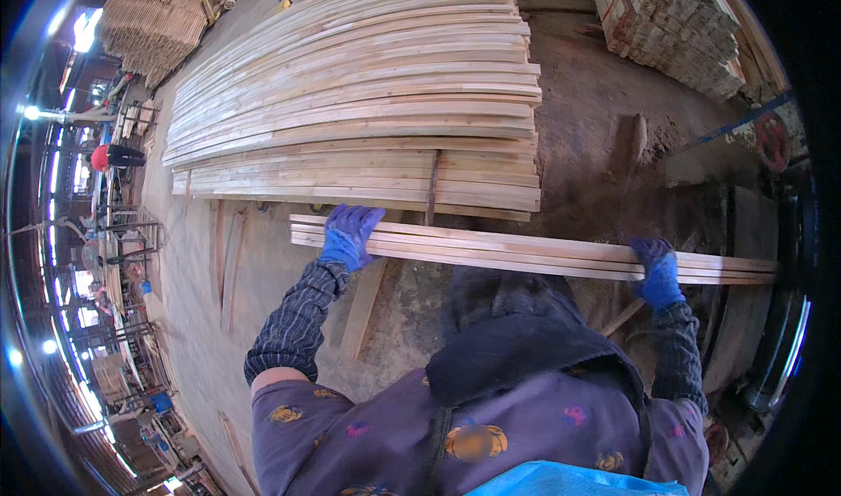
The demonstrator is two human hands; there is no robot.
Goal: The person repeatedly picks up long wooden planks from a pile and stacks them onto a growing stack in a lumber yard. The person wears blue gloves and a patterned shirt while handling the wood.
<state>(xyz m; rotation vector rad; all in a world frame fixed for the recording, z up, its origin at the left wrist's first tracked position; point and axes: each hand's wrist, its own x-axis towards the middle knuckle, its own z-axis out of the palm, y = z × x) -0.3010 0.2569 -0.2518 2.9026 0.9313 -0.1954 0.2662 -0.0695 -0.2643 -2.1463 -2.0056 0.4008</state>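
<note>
Several long, square-edged wooden strips (499,251), laid side by side as one bundle, run across in front of my body. Near their left end, my left hand (351,234), in a blue and purple work glove, is wrapped over them. My right hand (656,270), gloved the same way, grips the bundle towards its right end. That end runs on to the dark right edge of the view, where it blurs. Just beyond the bundle rises a large stack of pale wooden strips (368,95), with a thin upright stick (432,184) against its near side.
More timber stacks stand at the upper right (683,42) and upper left (158,26). Dark machinery (746,299) with a red handwheel (772,142) is on the right. Loose boards (364,309) lie on the concrete floor. Far left, a person in red (108,157) stands by workbenches.
</note>
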